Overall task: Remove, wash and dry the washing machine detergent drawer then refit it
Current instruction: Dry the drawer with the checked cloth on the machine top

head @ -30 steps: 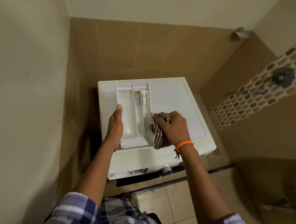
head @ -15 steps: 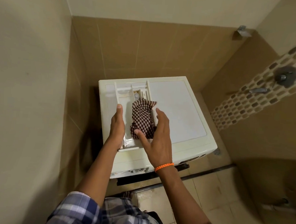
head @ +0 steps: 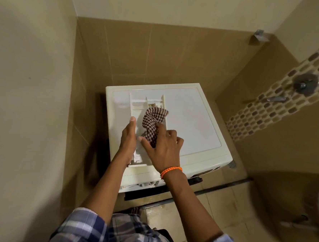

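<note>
Head camera looks down past plaid sleeves to both hands on top of the washing machine [head: 192, 123]. Nearest, the right hand [head: 162, 149] has its fingers [head: 161, 127] spread and pressing the checked cloth [head: 153, 124], released rather than bunched as a second ago. Left hand [head: 128, 137] lies flat along the detergent drawer [head: 137, 108], steadying its left wall. That drawer rests on the machine's top, long axis running away from the person. Cloth now sits inside it, where earlier it was at the drawer's right side.
</note>
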Demonstrator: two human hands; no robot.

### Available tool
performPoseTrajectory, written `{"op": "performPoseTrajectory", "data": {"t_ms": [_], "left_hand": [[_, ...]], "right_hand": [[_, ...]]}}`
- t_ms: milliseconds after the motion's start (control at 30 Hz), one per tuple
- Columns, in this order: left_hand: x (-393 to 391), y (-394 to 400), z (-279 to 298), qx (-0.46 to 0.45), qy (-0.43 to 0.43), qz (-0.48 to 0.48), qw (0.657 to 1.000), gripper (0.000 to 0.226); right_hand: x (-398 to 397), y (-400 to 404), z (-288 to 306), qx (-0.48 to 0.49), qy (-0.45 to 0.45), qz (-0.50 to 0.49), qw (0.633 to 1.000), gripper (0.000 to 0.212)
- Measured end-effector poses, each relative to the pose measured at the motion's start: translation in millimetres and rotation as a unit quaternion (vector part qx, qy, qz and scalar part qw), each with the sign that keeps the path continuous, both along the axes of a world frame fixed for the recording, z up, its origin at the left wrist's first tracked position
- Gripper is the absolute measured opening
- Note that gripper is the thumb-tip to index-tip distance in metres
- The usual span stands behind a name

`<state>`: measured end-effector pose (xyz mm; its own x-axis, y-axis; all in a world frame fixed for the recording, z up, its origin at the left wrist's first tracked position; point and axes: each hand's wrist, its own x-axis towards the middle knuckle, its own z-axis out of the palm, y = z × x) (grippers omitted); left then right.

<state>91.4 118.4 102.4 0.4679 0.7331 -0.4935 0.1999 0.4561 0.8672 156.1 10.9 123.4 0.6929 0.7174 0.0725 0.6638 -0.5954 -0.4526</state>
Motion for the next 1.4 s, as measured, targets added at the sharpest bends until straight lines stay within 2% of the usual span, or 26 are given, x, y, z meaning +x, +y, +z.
{"op": "performPoseTrajectory", "data": {"t_ms": [133,233,400,533,767,900,967,1233,1400], "left_hand": [[4,-4,3,0.028,0.004,-0.028,0.999,0.075],[6,-5,6,0.056,-0.001,-0.042,0.998,0.068],[1,1,7,0.047,0.027,-0.021,0.998,0.065],[-1,-3,6,0.035,0.029,-0.032,0.998,0.066],[1,-12,13,0.006,0.013,-0.04,0.999,0.071],[-1,-9,13,0.034,0.009,-0.043,0.998,0.065],[-1,-8,14,0.036,0.007,-0.042,0.998,0.064],[2,-14,20,0.019,-0.004,-0.028,0.999,0.066],[7,-15,26,0.027,-0.009,-0.022,0.999,0.066]], "right_hand": [[5,7,8,0.033,0.033,-0.068,0.997,0.076],[8,5,9,0.005,0.057,-0.058,0.997,0.063],[7,-6,4,-0.104,0.068,0.006,0.992,0.048],[9,-2,6,-0.154,0.048,0.001,0.987,0.043],[23,22,28,-0.23,-0.037,-0.026,0.972,0.055],[26,25,33,-0.317,-0.039,0.036,0.947,0.067],[28,24,34,-0.318,-0.015,0.051,0.947,0.071],[44,27,42,-0.27,0.057,0.041,0.96,0.066],[51,21,45,-0.245,0.04,0.05,0.967,0.066]]}}
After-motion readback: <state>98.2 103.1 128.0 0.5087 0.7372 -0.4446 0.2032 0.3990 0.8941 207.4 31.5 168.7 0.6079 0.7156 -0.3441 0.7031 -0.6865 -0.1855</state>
